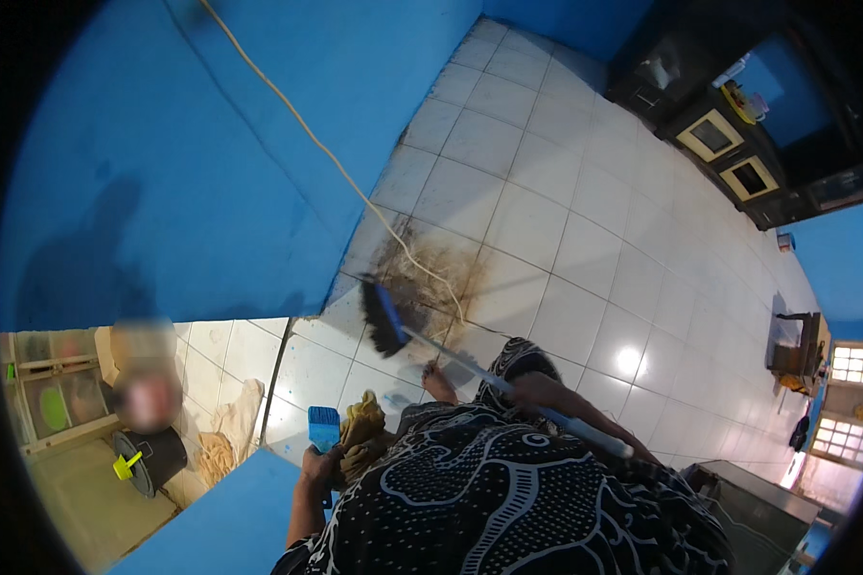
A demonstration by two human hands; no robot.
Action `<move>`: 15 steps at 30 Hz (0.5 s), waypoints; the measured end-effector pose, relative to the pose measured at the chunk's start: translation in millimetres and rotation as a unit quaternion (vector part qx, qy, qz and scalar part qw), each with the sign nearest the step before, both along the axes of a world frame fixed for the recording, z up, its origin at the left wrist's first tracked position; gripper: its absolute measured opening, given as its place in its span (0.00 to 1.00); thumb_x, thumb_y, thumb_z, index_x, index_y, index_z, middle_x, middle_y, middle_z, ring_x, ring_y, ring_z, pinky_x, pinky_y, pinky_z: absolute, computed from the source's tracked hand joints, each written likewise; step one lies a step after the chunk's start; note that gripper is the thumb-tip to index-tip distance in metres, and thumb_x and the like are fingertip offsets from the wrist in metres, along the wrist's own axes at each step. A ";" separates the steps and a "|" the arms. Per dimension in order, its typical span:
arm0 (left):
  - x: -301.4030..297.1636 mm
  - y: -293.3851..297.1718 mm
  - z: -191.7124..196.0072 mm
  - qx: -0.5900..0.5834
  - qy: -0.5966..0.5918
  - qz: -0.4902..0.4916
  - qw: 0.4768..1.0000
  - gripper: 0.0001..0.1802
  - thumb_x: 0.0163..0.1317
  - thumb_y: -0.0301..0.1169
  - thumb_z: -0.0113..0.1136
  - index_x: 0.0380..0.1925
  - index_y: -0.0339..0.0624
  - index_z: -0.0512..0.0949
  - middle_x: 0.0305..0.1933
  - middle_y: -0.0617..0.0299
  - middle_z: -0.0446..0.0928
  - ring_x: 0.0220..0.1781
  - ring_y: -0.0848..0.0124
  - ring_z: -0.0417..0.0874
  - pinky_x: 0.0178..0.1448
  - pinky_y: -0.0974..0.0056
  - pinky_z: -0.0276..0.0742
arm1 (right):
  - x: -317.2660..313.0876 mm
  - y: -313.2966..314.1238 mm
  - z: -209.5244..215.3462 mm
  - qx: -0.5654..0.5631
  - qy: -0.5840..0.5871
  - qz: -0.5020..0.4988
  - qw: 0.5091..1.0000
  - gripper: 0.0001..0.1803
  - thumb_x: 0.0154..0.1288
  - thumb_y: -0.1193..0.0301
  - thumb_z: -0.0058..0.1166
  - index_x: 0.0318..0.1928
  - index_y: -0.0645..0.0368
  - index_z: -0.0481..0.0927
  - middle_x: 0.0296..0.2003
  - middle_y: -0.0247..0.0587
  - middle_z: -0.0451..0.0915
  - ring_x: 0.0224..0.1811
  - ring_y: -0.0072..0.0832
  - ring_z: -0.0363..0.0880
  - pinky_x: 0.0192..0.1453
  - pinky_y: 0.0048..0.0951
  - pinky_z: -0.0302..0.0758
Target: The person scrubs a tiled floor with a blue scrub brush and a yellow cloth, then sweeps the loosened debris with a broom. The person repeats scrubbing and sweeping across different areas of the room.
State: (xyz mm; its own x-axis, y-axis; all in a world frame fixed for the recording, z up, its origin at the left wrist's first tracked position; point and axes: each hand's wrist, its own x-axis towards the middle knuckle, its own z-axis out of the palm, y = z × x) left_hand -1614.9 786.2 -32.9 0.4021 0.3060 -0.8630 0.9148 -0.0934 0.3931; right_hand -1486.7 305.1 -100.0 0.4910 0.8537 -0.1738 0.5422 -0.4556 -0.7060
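Note:
My right hand (pixel 537 391) is wrapped round the pale handle of a broom (pixel 460 358), which slants across my body down to the floor. Its head, dark bristles with a blue back, rests by the edge of a dark brown stain (pixel 441 268) on the tiles. At my left side, my left hand (pixel 320 467) grips a blue brush (pixel 324 427), bristled end up. A crumpled yellow-brown cloth (pixel 361 427) is bunched beside that hand; whether the same fingers hold it I cannot tell. One bare foot (pixel 438 383) shows near the broom head.
A pale cord (pixel 307 134) hangs down the blue wall (pixel 211 220) and trails over the stain. Dark cabinets (pixel 738 144) line the far right. Through the opening at left are a dark bucket (pixel 153 458), a beige cloth (pixel 230 431) and a blurred figure. A small wooden table (pixel 798 347) stands right.

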 end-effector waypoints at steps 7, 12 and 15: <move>22.6 3.2 -14.4 -0.031 0.033 -0.032 0.998 0.14 0.51 0.30 0.63 0.37 0.34 0.76 0.31 0.58 0.78 0.28 0.70 0.78 0.32 0.66 0.75 | -73.1 -24.5 127.6 -0.226 0.283 -0.384 0.850 0.13 0.55 0.67 0.53 0.33 0.68 0.75 0.26 0.51 0.78 0.31 0.37 0.80 0.35 0.38 0.76; 7.5 6.4 -43.0 -0.033 -0.004 -0.093 0.995 0.17 0.51 0.32 0.64 0.39 0.33 0.76 0.33 0.57 0.79 0.31 0.70 0.79 0.35 0.65 0.76 | -44.9 2.7 167.7 -0.174 0.369 -0.276 0.870 0.12 0.53 0.69 0.54 0.34 0.66 0.76 0.27 0.51 0.77 0.30 0.37 0.80 0.35 0.37 0.76; 6.1 -4.9 -46.8 -0.046 -0.023 -0.122 0.991 0.17 0.51 0.33 0.64 0.38 0.33 0.76 0.32 0.57 0.79 0.31 0.70 0.79 0.35 0.65 0.76 | -36.2 34.0 111.5 -0.003 0.174 -0.086 0.981 0.12 0.58 0.65 0.51 0.35 0.63 0.75 0.24 0.43 0.76 0.25 0.31 0.76 0.32 0.32 0.73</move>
State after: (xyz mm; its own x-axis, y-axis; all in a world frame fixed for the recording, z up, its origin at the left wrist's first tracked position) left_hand -1608.8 781.3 -79.6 0.4943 0.1157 -0.8616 0.8499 -0.2724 0.4510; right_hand -1522.9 339.1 11.4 0.5380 0.7620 -0.3604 0.1841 -0.5235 -0.8319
